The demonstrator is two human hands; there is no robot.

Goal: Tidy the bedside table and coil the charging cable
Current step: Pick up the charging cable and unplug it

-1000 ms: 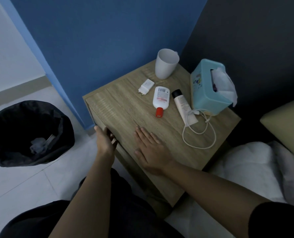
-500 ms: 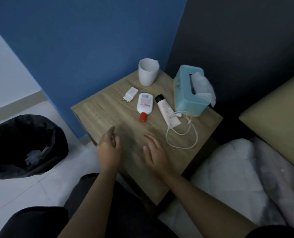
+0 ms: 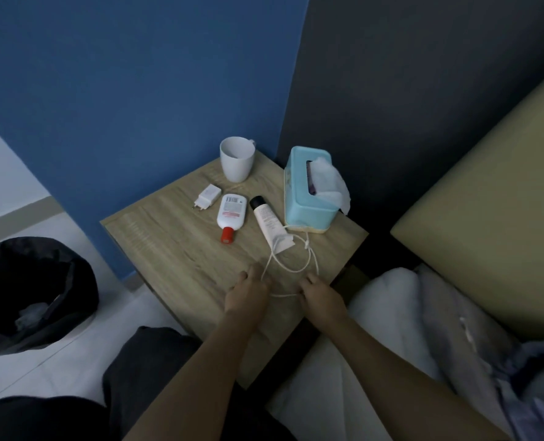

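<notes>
A white charging cable (image 3: 308, 254) lies in a loose loop on the wooden bedside table (image 3: 156, 237), running from the tissue box toward me. My left hand (image 3: 248, 292) pinches the cable's left strand with curled fingers. My right hand (image 3: 320, 294) grips its right strand. A short stretch of cable spans between both hands. A white charger plug (image 3: 207, 196) lies apart, farther back on the table.
A white mug (image 3: 237, 159) stands at the back. A white bottle with a red cap (image 3: 230, 216), a white tube (image 3: 269, 222) and a teal tissue box (image 3: 308, 192) sit mid-table. A black-lined bin (image 3: 32, 291) stands on the floor at left. Bedding (image 3: 407, 313) is at right.
Both hands moved right across the table and took hold of the cable, pulling its near loop toward me. The view pulled back and shifted right.
</notes>
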